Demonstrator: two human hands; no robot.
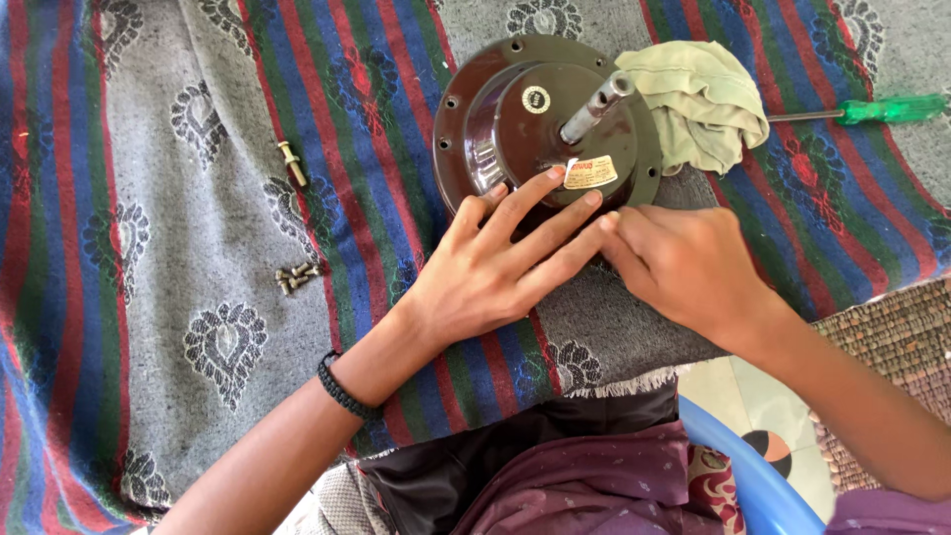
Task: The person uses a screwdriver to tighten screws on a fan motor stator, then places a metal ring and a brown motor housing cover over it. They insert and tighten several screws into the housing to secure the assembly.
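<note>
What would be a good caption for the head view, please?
Both hands, left hand and right hand, rest on a brown motor housing on a striped cloth.

Motor housing (495, 119): glossy brown, yellow-and-red label. Blanket (198, 198): grey with paisley motifs, plus red, blue, green stripes. Rag (698, 99): pale green. Screwdriver (892, 109) handle: translucent green. Wristband (342, 388): black.

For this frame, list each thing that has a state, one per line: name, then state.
Brown fan motor housing: lying flat on the blanket, shaft pointing up and tilted.
Left hand: open, fingers spread on the housing.
Right hand: curled at the housing's near edge; its hold is hidden.
Green cloth: crumpled beside the housing.
Green-handled screwdriver: lying unused.
Loose screws: lying free.
Bolt: lying free.
</note>
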